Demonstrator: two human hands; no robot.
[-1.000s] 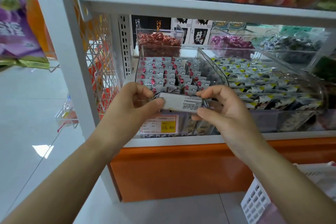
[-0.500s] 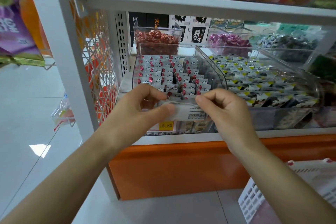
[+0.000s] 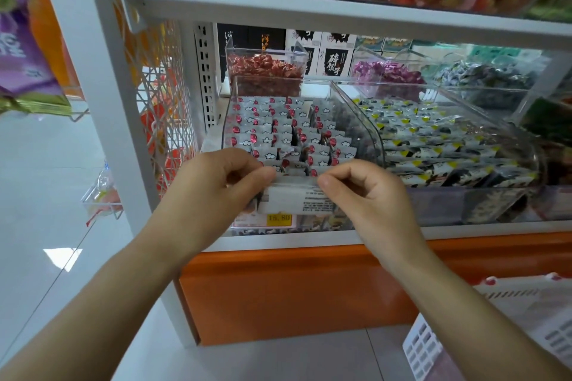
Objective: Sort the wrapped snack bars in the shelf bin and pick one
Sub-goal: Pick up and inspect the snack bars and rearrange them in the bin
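Snack bar [image 3: 294, 199], white-wrapped, is held just in front of the clear shelf bin's [image 3: 366, 120] lip, the left hand [image 3: 213, 192] and right hand [image 3: 368, 195] each with a pinching grip on one end. Such light pinches could let the slick wrapper slip, or knuckles could topple the standing rows [image 3: 278, 130] just behind. Free room lies toward the person, while the bin walls and upper shelf [image 3: 309, 6] hem in the rest.

Clear, glossy plastic shelf bin [image 3: 370, 133] filled with snack bars [image 3: 272, 133] in shiny, crinkled film wrappers. The held snack bar [image 3: 294, 199] has a smoother, duller white wrapper. The shelf [image 3: 309, 9] above is white painted metal with a matt finish. White wire mesh panel [image 3: 161, 139] at the side. Smooth, glossy orange base panel [image 3: 294, 288]. Paper price label [image 3: 278, 219]. Polished, reflective floor tiles [image 3: 40, 195]. White perforated plastic basket [image 3: 433, 346].
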